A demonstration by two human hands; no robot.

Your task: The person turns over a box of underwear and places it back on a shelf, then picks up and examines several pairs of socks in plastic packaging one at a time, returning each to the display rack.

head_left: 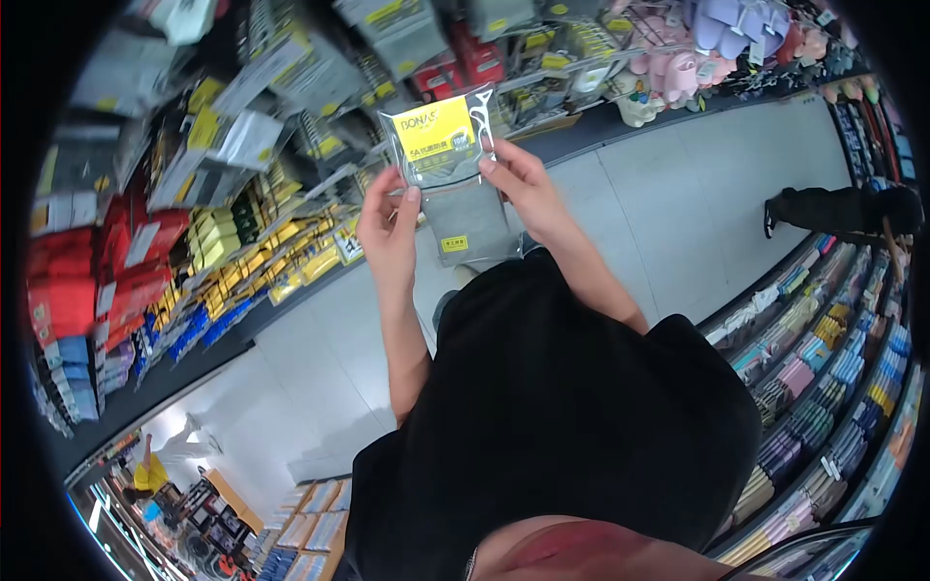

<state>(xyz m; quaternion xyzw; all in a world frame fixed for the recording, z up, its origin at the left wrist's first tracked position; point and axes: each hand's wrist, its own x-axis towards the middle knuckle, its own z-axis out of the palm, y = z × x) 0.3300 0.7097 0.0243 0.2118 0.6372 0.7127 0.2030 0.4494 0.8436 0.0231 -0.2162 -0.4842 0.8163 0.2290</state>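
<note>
A clear plastic package [465, 218] with a yellow printed card at its top and grey folded fabric below hangs upright between my hands. My left hand [390, 218] pinches its left edge, thumb in front and fingers curled behind. On the other side, my right hand [528, 194] grips the right edge near the card, with the thumb on the front. A small yellow label sits low on the grey fabric. Both hands are closed on the package, in front of the hanging goods.
Hanging packages [218, 232] line a rack ahead and left. Slippers [731, 29] hang at the upper right. Shelves of folded goods [814, 387] curve along the right. A person in dark clothes [833, 213] stands right; a person in yellow [150, 474] is at lower left.
</note>
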